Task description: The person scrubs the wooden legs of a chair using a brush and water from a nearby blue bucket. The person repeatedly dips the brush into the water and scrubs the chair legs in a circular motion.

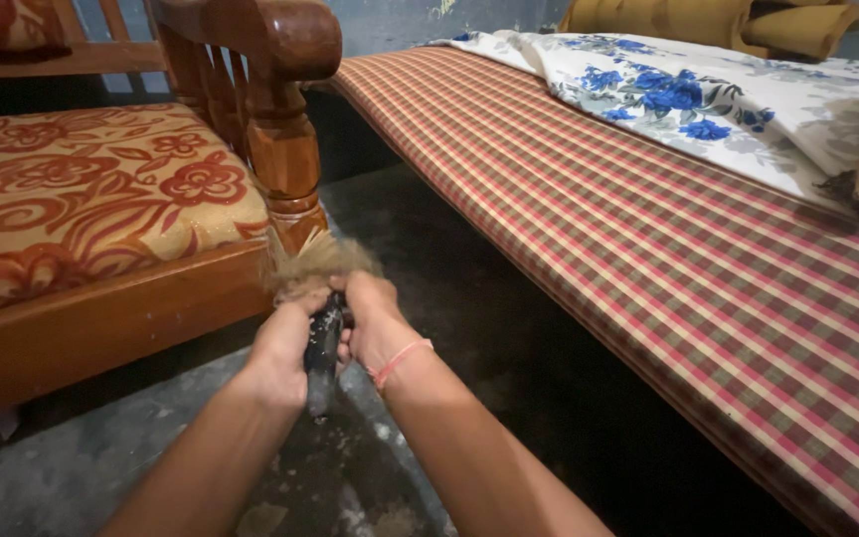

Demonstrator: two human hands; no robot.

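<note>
Both hands, left hand (285,348) and right hand (375,323), closed tightly around a dark-handled broom (323,343), its bristles touching the wooden chair's front corner leg (285,159).

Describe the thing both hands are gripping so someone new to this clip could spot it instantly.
Start at the wooden chair with the red floral cushion. At the foot of its front leg, the left hand and right hand clasp a short broom: dark handle, tan bristles fanned out, the only fibrous thing there.

Dim, warm indoor light; the bed (648,229) is brightest, the floor (469,298) beneath deeply shadowed; wide-angle bending and softness at edges.
</note>
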